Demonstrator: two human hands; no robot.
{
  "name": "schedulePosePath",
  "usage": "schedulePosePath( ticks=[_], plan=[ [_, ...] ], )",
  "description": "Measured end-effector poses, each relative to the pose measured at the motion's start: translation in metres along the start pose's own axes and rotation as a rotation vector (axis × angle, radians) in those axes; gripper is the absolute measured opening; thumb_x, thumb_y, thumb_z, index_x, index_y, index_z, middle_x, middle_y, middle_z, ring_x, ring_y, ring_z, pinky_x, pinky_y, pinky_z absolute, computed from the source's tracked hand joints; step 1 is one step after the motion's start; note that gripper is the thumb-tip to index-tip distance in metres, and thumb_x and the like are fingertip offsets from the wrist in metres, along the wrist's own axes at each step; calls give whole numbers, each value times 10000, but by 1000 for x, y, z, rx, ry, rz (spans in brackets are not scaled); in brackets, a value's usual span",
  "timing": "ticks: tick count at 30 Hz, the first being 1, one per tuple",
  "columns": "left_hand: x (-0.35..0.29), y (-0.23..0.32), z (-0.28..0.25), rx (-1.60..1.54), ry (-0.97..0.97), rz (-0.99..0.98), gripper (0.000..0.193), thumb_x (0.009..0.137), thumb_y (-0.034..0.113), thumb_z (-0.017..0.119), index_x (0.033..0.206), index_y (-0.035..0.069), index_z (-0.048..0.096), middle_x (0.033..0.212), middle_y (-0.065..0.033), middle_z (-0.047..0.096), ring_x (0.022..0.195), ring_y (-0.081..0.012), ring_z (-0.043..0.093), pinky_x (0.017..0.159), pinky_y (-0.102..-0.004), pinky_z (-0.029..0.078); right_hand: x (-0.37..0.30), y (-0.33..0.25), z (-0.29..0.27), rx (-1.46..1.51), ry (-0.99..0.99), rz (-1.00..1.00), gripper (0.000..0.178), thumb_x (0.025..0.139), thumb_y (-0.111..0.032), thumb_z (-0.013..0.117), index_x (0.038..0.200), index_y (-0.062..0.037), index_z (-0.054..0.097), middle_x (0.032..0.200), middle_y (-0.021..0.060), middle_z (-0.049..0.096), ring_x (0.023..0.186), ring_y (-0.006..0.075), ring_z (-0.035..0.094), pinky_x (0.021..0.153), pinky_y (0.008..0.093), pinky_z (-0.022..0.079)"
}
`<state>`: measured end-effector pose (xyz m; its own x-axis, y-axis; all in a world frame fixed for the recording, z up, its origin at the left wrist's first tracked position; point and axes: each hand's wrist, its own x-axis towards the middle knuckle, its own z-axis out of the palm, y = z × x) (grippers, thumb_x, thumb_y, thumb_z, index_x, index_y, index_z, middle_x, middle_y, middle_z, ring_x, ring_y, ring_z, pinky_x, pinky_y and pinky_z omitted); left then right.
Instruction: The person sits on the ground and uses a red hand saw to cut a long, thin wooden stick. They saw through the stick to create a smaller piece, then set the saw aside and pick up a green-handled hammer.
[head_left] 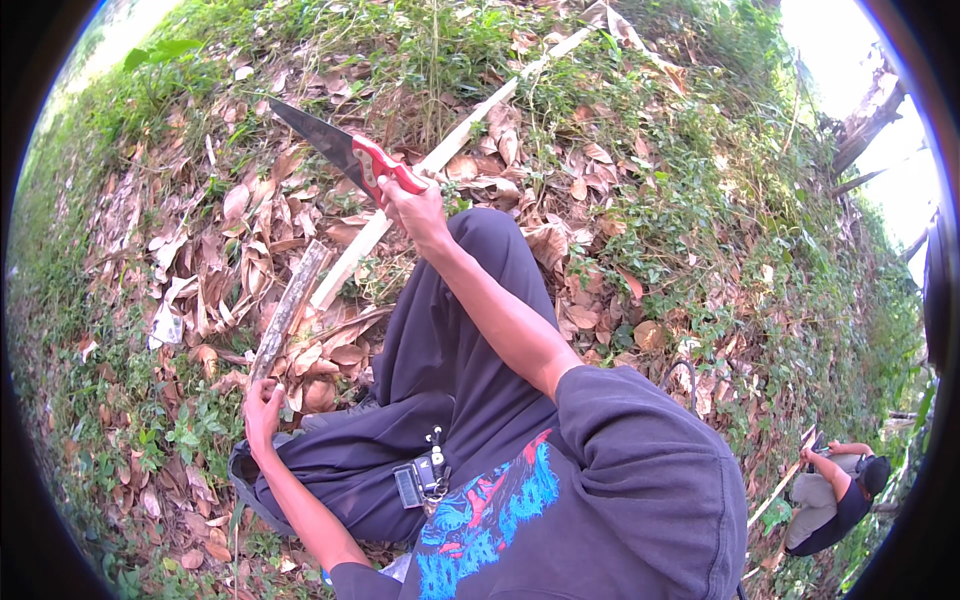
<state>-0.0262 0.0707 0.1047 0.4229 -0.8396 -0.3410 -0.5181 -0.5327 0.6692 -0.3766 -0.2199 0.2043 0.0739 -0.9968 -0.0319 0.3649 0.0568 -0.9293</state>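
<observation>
My right hand (415,210) is closed round the red handle of a large knife (325,142). Its broad dark blade points up to the left, above the leafy ground. At the left, my left hand (262,408) curls its fingers about the lower end of a short stick (288,310) with rough grey bark. The stick slants up and away from that hand. A long pale bare pole (462,135) runs diagonally past my raised knee, and the knife handle and right hand hide part of it.
Dry brown leaves (245,265) and low green plants (680,250) cover the ground. My bent legs (450,330) lie between my arms. A small device (410,483) hangs at my waist. Another person (840,490) sits at the far right with a long pale stick. A tree trunk (870,120) leans at upper right.
</observation>
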Motion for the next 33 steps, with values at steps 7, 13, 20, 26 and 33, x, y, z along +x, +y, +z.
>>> schedulePosePath(
  ticks=[7, 13, 20, 26, 33],
  plan=[
    [0, 4, 1, -9, 7, 4, 346, 902, 215, 680, 1145, -24, 621, 776, -107, 676, 684, -157, 639, 663, -312, 502, 0, 1, -1, 44, 1, 3, 223, 951, -157, 656, 777, -23, 618, 555, -21, 519, 418, 36, 407, 382, 222, 284],
    [2, -5, 1, -22, 2, 11, 332, 902, 190, 672, 1150, -24, 614, 777, -105, 675, 686, -153, 638, 659, -317, 503, 3, 6, -1, 21, -7, -33, 195, 950, -147, 654, 803, -22, 623, 566, -23, 521, 427, 36, 412, 386, 224, 282],
    [0, 2, 0, 32, -9, -3, 341, 902, 189, 672, 1167, -17, 609, 786, -108, 677, 696, -158, 645, 665, -317, 502, 2, 4, -1, 39, 22, -18, 215, 945, -132, 645, 758, -38, 598, 546, -27, 502, 426, 43, 407, 389, 228, 282],
    [-2, 6, 1, -1, -10, -6, 342, 900, 184, 674, 1166, -20, 611, 791, -102, 676, 697, -151, 640, 667, -307, 503, 3, 2, -3, 27, 30, -31, 232, 941, -146, 649, 741, -45, 589, 529, -32, 486, 419, 48, 396, 383, 234, 285],
    [-2, 4, 0, -46, -20, -9, 345, 895, 177, 672, 1167, -27, 612, 794, -96, 671, 702, -141, 629, 670, -291, 503, 1, 3, -1, 14, 35, -17, 257, 935, -168, 668, 727, -34, 600, 515, -33, 487, 412, 52, 399, 387, 234, 302]
  ],
)
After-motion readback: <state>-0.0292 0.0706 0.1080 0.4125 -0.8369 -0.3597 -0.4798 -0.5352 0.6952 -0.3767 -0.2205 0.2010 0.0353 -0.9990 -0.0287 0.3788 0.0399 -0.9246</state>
